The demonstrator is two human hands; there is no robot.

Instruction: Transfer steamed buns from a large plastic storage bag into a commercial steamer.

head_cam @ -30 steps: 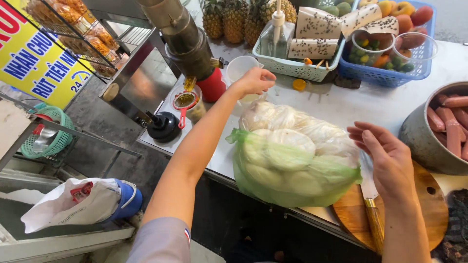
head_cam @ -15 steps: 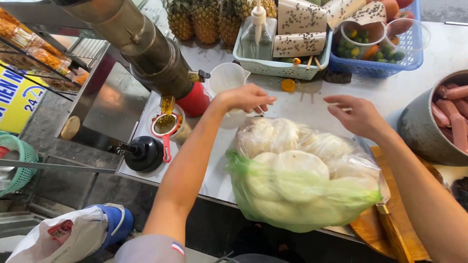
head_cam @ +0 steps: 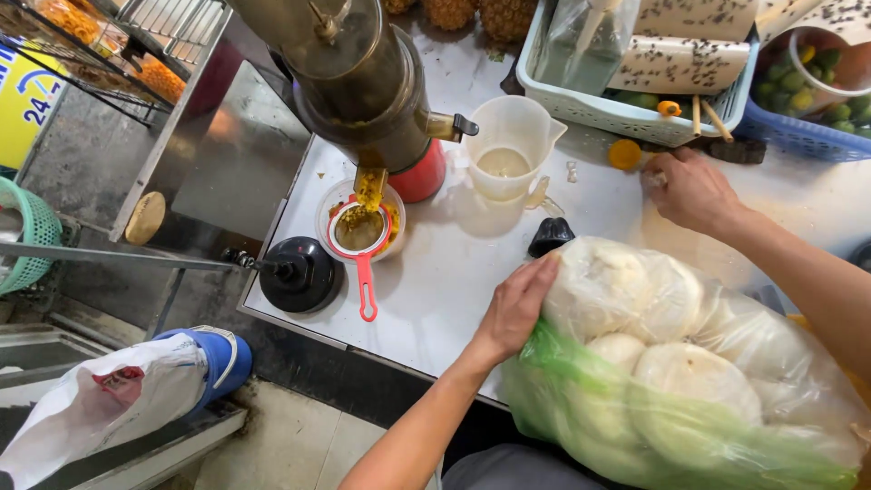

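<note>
Street-stall kind of setup: a white desk [head_cam: 435, 272] crowded with a big juicer [head_cam: 363, 82], a clear measuring jug [head_cam: 506, 145] just right of it, and a red-handled strainer [head_cam: 361, 231] sitting over a tub under the spout. Baskets of fruit sat along the far edge.

From the head view, the bag of peeled white coconuts [head_cam: 671, 363] lay at the near right corner of the desk, partly hanging over the edge. It looked heavy and lumpy, with thin, slick green-tinted plastic that'd probably stretch or tear, so I'd cradle it from below or grab the bunched plastic rather than pinch a side.

The left hand [head_cam: 517, 304] rested flat on the bag's left side, fingers loosely spread, pressing and not gripping. The right hand [head_cam: 691, 189] was farther back, curled and pinching something small and pale on the desk near an orange cap [head_cam: 624, 154]; couldn't tell what.
</note>
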